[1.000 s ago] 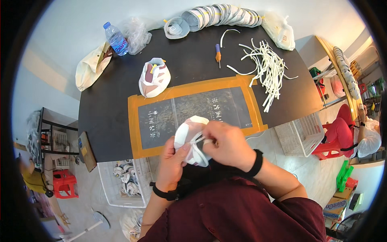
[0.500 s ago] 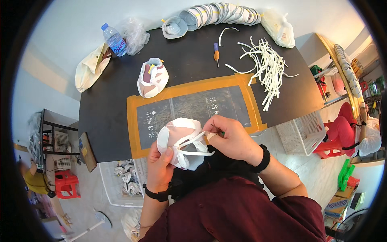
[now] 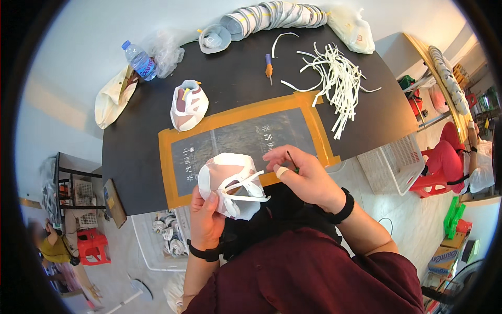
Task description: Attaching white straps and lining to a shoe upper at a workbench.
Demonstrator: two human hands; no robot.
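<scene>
The right hand (image 3: 309,180) has moved clear of the white lace (image 3: 244,198). At the worktop's (image 3: 235,68) 6 o'clock edge, the left hand (image 3: 207,222) clamps the shoe upper (image 3: 218,177); at its 3 o'clock, right fingers grip a thin tool (image 3: 290,157), thumb and index apart.

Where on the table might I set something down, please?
Bare table lies between the standing upper and the orange-handled tool, and between the taped panel and the table's left edge. The far edge is crowded with nested uppers, the right with white laces; the hand-held upper hides part of the panel.
</scene>
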